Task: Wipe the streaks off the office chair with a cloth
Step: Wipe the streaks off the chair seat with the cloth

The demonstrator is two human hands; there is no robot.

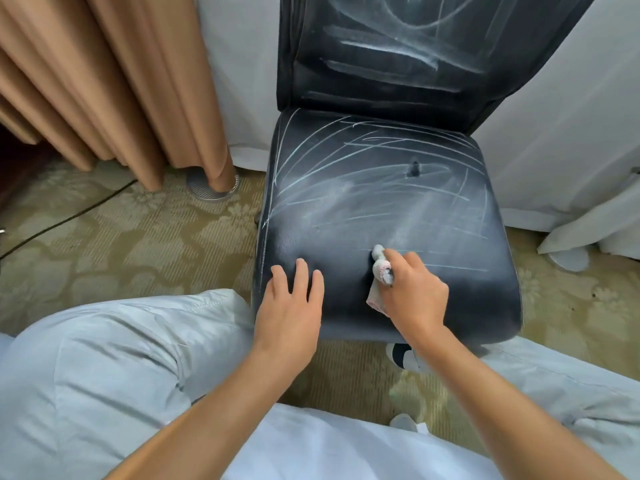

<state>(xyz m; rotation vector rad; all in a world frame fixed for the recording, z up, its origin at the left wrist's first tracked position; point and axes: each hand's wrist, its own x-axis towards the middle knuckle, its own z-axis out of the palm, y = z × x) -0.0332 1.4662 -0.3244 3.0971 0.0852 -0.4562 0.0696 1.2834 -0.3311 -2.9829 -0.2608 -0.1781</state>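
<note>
I see the tan curtain [114,88] on the left. My left hand [289,306] lies flat, fingers straight, on the black chair seat [346,209]. My right hand [414,292] squeezes the cloth [381,268] there, below white streaks [363,157].

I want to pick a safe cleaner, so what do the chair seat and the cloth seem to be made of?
Chair seat: probably black leather or faux leather, judging by its fine grain, soft sheen and a small tear. Cloth, gripped by the right hand: seemingly soft woven cotton, pale, bunched; exact fibre unclear.
</note>
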